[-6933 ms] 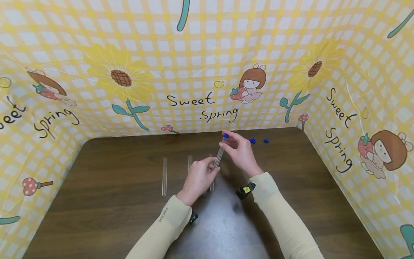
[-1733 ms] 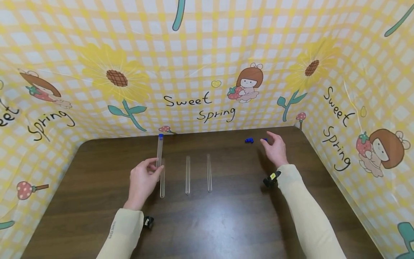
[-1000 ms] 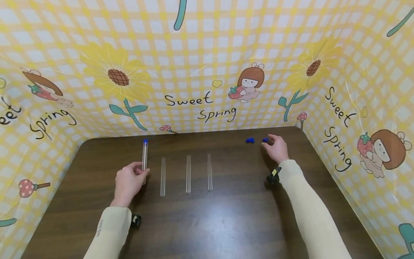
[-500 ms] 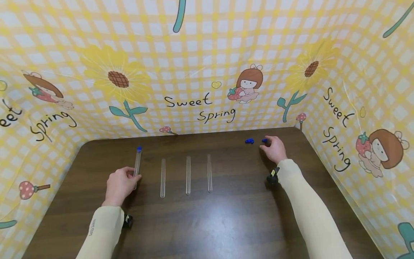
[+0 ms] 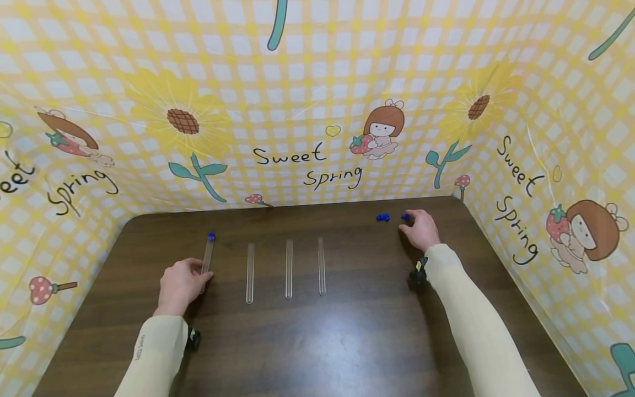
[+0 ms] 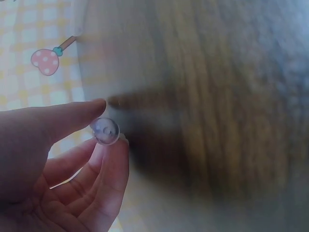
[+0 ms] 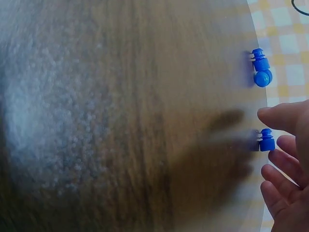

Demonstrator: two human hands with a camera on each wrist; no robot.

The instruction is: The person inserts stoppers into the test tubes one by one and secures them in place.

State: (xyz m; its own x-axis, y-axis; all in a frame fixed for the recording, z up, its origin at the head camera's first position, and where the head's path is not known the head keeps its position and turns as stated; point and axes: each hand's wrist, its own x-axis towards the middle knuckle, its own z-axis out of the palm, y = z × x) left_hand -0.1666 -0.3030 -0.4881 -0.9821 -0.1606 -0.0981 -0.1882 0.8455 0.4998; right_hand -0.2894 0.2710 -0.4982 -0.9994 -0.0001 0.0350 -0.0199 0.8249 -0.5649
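At the left of the table, my left hand [image 5: 179, 284] pinches a clear test tube [image 5: 207, 256] between thumb and fingers. A blue stopper [image 5: 211, 236] caps its far end, and the tube leans slightly to the right. In the left wrist view the rounded bottom of the tube [image 6: 106, 131] points at the camera. My right hand [image 5: 421, 229] is at the back right, thumb and fingers spread around a single blue stopper [image 7: 266, 140]. A gap shows between the thumb and that stopper. Beside it lie two more blue stoppers [image 7: 261, 67], close together.
Three uncapped test tubes, a left one [image 5: 250, 274], a middle one [image 5: 289, 270] and a right one [image 5: 321, 267], lie in a row on the dark wooden table [image 5: 307, 342]. A yellow checked cloth [image 5: 297, 110] stands as walls around the back and sides.
A stopper went onto the tube held between both hands. My left hand then carried it left past the row and lowered it; my right hand moved right to the single stopper.
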